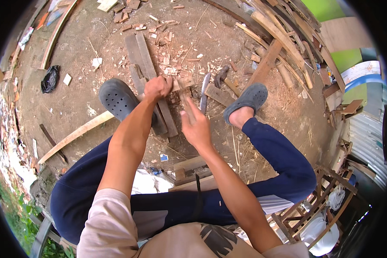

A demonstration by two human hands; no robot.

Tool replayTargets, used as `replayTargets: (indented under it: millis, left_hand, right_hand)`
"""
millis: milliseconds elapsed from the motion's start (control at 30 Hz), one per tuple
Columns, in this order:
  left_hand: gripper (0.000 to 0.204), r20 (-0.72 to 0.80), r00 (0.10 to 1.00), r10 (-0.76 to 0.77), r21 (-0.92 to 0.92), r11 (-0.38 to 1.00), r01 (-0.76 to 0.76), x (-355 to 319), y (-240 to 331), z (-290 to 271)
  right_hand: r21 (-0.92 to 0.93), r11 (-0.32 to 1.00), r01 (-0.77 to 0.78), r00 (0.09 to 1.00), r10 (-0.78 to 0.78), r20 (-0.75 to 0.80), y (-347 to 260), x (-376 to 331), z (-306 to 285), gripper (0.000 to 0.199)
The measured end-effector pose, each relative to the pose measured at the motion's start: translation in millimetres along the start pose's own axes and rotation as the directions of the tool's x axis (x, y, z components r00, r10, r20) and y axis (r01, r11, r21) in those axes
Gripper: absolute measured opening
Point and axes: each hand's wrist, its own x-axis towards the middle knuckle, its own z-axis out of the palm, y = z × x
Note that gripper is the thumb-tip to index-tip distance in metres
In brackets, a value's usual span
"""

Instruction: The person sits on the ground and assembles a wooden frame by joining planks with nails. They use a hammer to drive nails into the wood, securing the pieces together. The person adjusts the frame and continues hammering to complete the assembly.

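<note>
My left hand [158, 87] is closed on a short block of pale wood [184, 82], pressing it over dark planks [147, 60] that lie between my feet. Close by on the right, my right hand [196, 125] grips a narrow brown strip [186, 97], smeared by motion; its kind is unclear. The strip's far end reaches the wood block, though I cannot tell if they touch. To the right of my hands lies a knife with a broad grey blade [204, 102]. Beyond it rests a hammer [221, 76] with a wooden handle, by another plank piece [219, 95].
My grey clogs [117, 98] stand on either side of the planks. Wood chips [170, 60] litter the dirt ground. Long boards [277, 32] are heaped at the far right. A curved pale slat [75, 136] and a black plastic bag [50, 79] lie to the left.
</note>
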Motion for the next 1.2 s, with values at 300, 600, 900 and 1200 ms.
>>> replayTargets:
  millis: [300, 600, 900, 1200]
  left_hand:
    - [0.070, -0.012, 1.000, -0.008, -0.001, 1.000, 0.008, -5, 5, -2]
    - [0.070, 0.024, 0.998, -0.063, 0.007, 0.998, 0.062, -1, -1, 0]
    - [0.070, -0.004, 1.000, -0.013, -0.036, 0.999, 0.013, -1, -2, 5]
    - [0.069, 0.016, 1.000, -0.024, -0.003, 1.000, 0.024, -4, 2, -1]
  right_hand:
    - [0.042, 0.998, 0.053, 0.999, -0.053, 0.000, -14, -65, -36, 0.047]
    - [0.007, 1.000, 0.027, 0.998, -0.028, 0.058, -35, -119, -64, 0.046]
    - [0.000, 0.999, 0.041, 0.999, -0.041, -0.009, 9, 4, 3, 0.047]
    - [0.040, 0.999, 0.026, 0.999, -0.027, 0.033, -16, -64, -30, 0.047]
